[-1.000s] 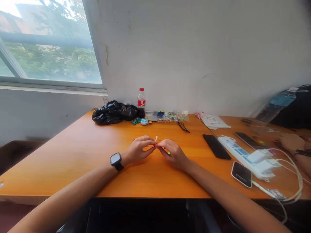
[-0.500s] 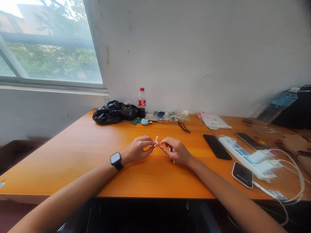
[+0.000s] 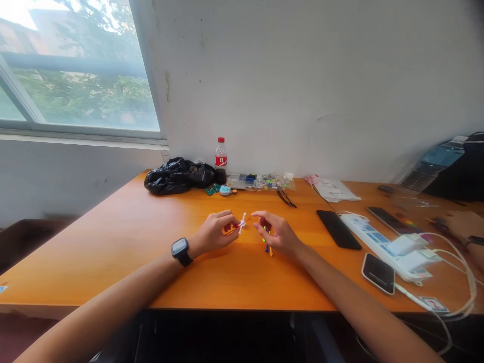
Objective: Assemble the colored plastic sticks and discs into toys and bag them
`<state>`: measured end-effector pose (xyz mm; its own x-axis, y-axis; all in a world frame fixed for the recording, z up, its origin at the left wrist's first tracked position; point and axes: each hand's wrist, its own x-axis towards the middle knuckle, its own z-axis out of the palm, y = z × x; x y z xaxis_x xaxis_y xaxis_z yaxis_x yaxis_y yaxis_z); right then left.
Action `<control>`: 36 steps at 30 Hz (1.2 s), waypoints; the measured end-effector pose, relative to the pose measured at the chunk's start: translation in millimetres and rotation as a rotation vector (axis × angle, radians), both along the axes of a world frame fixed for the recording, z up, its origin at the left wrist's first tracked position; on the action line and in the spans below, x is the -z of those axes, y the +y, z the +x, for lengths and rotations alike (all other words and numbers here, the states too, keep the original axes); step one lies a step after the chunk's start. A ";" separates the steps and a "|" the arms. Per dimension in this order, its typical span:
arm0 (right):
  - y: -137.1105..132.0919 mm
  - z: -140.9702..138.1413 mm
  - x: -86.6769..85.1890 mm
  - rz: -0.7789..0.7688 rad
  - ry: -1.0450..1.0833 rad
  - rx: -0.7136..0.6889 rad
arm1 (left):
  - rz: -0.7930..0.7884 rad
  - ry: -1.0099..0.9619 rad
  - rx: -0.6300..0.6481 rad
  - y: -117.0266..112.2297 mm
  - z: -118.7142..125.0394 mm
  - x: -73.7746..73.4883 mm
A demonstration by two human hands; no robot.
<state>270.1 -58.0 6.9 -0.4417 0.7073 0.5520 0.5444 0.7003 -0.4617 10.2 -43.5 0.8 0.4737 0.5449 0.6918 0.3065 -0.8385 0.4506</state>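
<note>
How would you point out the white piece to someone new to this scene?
On the table, find the left hand and right hand. The white piece shows between them, closer to the left. Its colour sets it apart from the blue piece and yellow piece at the right hand.

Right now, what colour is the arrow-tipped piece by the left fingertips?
White. The arrow-tipped piece shows in the head view, the only one.

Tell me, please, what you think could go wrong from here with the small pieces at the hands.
The red piece in the left hand is thin and might slip out. The white piece beside it is small and could be knocked away. The coloured pieces showing below the right hand might drop or scatter; how firmly they are held is unclear.
</note>
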 end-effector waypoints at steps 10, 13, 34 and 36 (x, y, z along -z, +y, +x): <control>-1.8 0.3 -2.9 0.009 -0.002 0.006 | -0.620 -0.324 0.099 5.7 3.0 -7.5; -2.0 0.2 -2.6 -0.009 -0.008 0.002 | -0.689 -0.347 0.085 8.9 2.4 -7.4; 9.4 -12.0 16.5 0.025 -0.181 -0.134 | -0.704 -0.485 -0.094 14.0 -5.2 -11.5; 8.6 -12.3 15.4 0.031 -0.192 -0.134 | -0.707 -0.495 -0.098 13.6 -5.3 -12.8</control>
<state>257.8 -49.5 -8.5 -0.6293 0.6193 0.4696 0.5212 0.7845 -0.3360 4.8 -29.9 13.7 0.1361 0.9474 0.2896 -0.0065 -0.2915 0.9566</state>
